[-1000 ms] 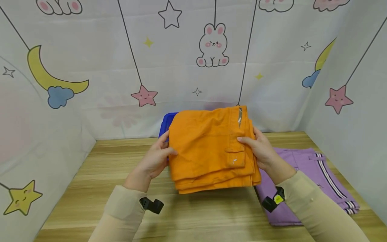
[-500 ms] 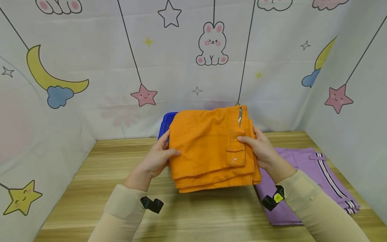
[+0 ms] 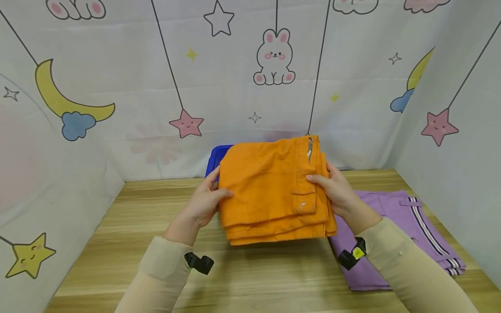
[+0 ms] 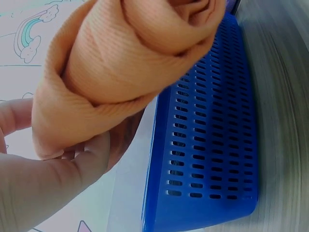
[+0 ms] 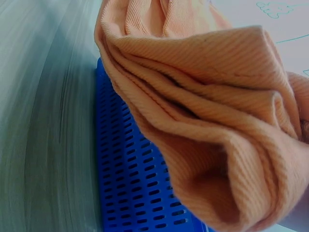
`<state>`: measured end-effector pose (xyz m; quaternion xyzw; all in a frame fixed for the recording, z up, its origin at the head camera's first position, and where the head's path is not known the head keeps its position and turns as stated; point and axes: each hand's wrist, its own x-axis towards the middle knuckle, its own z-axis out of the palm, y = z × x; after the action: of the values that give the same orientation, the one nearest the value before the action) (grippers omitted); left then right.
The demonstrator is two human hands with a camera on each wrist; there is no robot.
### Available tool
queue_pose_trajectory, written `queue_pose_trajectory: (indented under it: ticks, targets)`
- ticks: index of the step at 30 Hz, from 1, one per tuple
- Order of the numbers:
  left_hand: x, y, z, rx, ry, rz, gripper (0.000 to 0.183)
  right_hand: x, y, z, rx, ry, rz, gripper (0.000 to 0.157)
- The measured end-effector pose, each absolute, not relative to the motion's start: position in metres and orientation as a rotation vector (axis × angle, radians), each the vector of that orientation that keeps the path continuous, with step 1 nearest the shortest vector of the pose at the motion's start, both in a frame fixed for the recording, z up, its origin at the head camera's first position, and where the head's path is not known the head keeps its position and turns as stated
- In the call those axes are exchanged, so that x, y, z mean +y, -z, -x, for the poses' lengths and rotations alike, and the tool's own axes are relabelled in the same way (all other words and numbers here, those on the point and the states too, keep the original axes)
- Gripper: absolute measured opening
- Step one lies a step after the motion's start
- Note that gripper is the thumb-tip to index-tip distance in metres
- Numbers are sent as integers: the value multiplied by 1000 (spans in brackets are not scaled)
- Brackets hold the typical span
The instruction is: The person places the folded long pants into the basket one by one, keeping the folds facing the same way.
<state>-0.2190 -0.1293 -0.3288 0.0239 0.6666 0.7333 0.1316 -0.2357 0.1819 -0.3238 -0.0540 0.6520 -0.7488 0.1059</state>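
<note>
A thick bundle of folded orange trousers [image 3: 270,187] is held up in front of me, its layers stacked and the front edge tilted down. My left hand [image 3: 204,202] grips the left side, thumb on top and fingers behind. On the other side, my right hand [image 3: 340,191] pinches the layered edge with its thumb across the top. The left wrist view shows the rolled end of the trousers [image 4: 120,63] between thumb and fingers; in the right wrist view, loose folds [image 5: 203,111] cover most of the hand. Behind them stands a blue slotted basket [image 4: 207,125], mostly hidden in the head view.
Folded purple trousers [image 3: 395,221] with striped trim lie on the wooden table [image 3: 145,217] at the right, partly under my right forearm. A white cloth backdrop [image 3: 141,65] with cartoon prints encloses the back and sides.
The orange trousers have risen very slightly at the front edge. Both hands keep their grip, and the purple trousers and basket stay in place.
</note>
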Motion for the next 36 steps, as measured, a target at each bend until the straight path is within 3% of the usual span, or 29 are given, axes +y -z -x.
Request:
queue_pose_trajectory:
  ticks: [36]
  targets:
    - [-126, 327, 230, 1953, -2278, 142, 73, 171, 319, 252, 2009, 2179, 108, 63]
